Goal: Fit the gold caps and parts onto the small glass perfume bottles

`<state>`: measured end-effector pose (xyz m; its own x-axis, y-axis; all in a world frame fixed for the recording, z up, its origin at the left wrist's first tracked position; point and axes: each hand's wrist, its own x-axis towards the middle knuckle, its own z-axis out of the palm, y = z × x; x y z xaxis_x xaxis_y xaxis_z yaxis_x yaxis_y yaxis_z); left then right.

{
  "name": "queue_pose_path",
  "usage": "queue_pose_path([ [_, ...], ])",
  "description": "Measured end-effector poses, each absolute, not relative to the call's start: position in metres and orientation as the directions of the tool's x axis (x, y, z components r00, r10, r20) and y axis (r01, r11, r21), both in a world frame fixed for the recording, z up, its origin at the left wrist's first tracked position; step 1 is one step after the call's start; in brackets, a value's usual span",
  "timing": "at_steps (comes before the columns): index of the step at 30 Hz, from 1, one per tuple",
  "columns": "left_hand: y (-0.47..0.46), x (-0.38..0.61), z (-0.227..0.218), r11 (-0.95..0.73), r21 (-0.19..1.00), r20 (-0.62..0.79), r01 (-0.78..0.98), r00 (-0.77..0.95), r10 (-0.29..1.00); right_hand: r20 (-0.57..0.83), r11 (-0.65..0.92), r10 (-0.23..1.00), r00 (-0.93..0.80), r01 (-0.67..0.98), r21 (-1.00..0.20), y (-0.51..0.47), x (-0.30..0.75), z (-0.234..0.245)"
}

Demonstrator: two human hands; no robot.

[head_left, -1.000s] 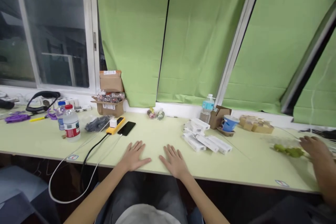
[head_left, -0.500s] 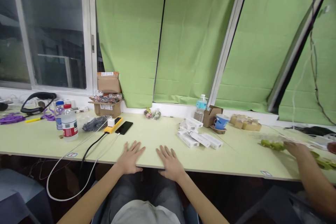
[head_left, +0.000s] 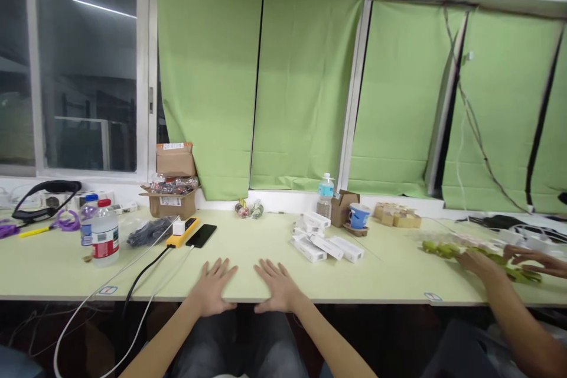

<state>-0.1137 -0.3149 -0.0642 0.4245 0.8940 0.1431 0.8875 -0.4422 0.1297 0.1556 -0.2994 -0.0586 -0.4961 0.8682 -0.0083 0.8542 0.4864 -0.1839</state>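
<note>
My left hand lies flat on the pale table at its front edge, fingers spread and holding nothing. Just beyond it are a black phone and a yellow power strip with a white plug in it. My right hand rests flat at the same edge, fingers also spread, with nothing in it. Nearest to that hand is a loose pile of small white boxes. Against the wall ahead sit two small shiny ornaments.
On the left stand a red-capped bottle, a blue-capped bottle and an open cardboard box. Behind the white boxes are a water bottle and a blue cup. At right, another person's hands touch green pieces.
The view has tilted up, showing more wall and ceiling. My hands stay flat at the table edge. At right, a second hand of the other person has come into view.
</note>
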Motion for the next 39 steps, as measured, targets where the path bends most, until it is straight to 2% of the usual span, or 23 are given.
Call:
queue_pose_path([
  [6, -0.317, -0.116, -0.054, -0.457, 0.210, 0.109, 0.864, 0.444, 0.889, 0.013, 0.435, 0.894, -0.447, 0.863, -0.258, -0.297, 0.153, -0.053],
  [12, -0.312, -0.109, -0.055, -0.375, 0.288, 0.142, 0.881, 0.347, 0.927, 0.077, 0.309, 0.951, -0.300, 0.928, -0.209, -0.288, 0.144, -0.064],
  [14, -0.307, -0.105, -0.060, -0.295, 0.283, 0.171, 0.913, 0.255, 0.952, 0.084, 0.239, 0.970, -0.226, 0.952, -0.194, -0.283, 0.142, -0.067],
  [17, -0.296, -0.099, -0.069, -0.073, 0.272, 0.235, 0.960, 0.007, 0.972, 0.084, 0.155, 0.986, -0.142, 0.973, -0.173, -0.277, 0.139, -0.070],
  [20, -0.283, -0.098, -0.074, 0.160, 0.279, 0.259, 0.947, -0.235, 0.937, 0.083, 0.130, 0.990, -0.117, 0.978, -0.164, -0.274, 0.138, -0.071],
  [22, -0.273, -0.102, -0.075, 0.226, 0.274, 0.278, 0.935, -0.302, 0.912, 0.082, 0.131, 0.990, -0.119, 0.978, -0.163, -0.275, 0.139, -0.071],
  [29, -0.223, -0.114, -0.066, 0.230, 0.276, 0.313, 0.933, -0.313, 0.897, 0.090, 0.142, 0.988, -0.128, 0.975, -0.169, -0.268, 0.140, -0.072],
  [34, -0.202, -0.107, -0.065, 0.195, 0.344, 0.291, 0.919, -0.301, 0.908, 0.067, 0.119, 0.992, -0.109, 0.979, -0.164, -0.263, 0.138, -0.070],
  [37, -0.201, -0.108, -0.064, 0.097, 0.295, 0.435, 0.951, -0.224, 0.872, 0.041, 0.110, 0.994, -0.105, 0.982, -0.155, -0.264, 0.138, -0.069],
  [39, -0.201, -0.109, -0.064, 0.018, 0.254, 0.450, 0.967, -0.134, 0.883, 0.026, 0.105, 0.994, -0.102, 0.983, -0.149, -0.263, 0.138, -0.069],
])
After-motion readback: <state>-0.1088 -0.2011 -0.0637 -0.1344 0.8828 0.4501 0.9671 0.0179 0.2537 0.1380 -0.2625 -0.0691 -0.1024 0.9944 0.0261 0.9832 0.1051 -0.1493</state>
